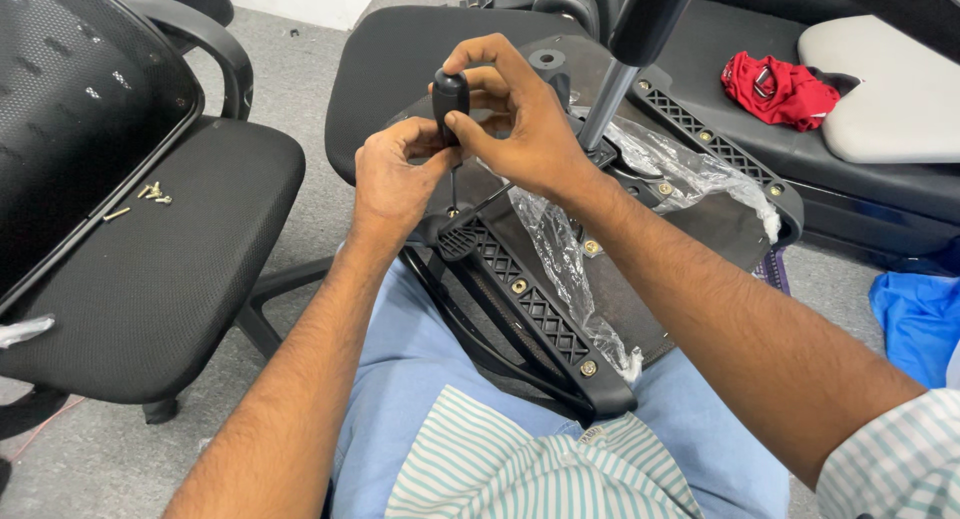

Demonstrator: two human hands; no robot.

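A black-handled screwdriver (450, 104) is held upright over the upturned chair seat's armrest bracket (530, 299), right hand (525, 119) clasped around its handle, left hand (392, 174) pinching the shaft below.

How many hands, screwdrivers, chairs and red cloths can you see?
Hands: 2 (left hand, right hand)
Screwdriver: 1
Chairs: 2 (upright chair, upturned chair seat)
Red cloth: 1
Total: 6
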